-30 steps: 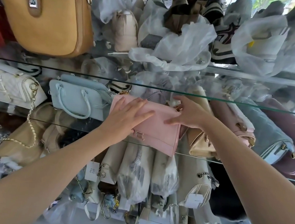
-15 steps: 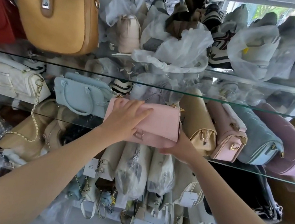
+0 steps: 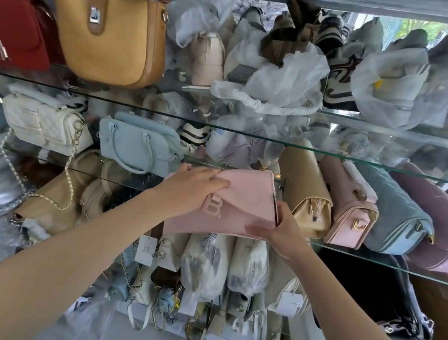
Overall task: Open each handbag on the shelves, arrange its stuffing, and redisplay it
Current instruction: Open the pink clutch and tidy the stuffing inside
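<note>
Glass shelves [image 3: 363, 257] carry a flat, smooth pink bag [image 3: 244, 198] with a fold-over flap, tilted at the middle shelf's front edge between a rounded blue bag [image 3: 137, 143] and a boxy tan bag [image 3: 307, 193]. Left hand [image 3: 189, 191] lies flat on the flap, fingers straight and together; right hand [image 3: 280, 229] pinches the lower right corner, thumb up the side edge.

A red bag [image 3: 9, 30] and a mustard bag [image 3: 111, 38] are borne by the upper glass shelf [image 3: 56, 87]; a pale-blue handbag [image 3: 137, 143] is set on the middle glass shelf [image 3: 377, 261].
</note>
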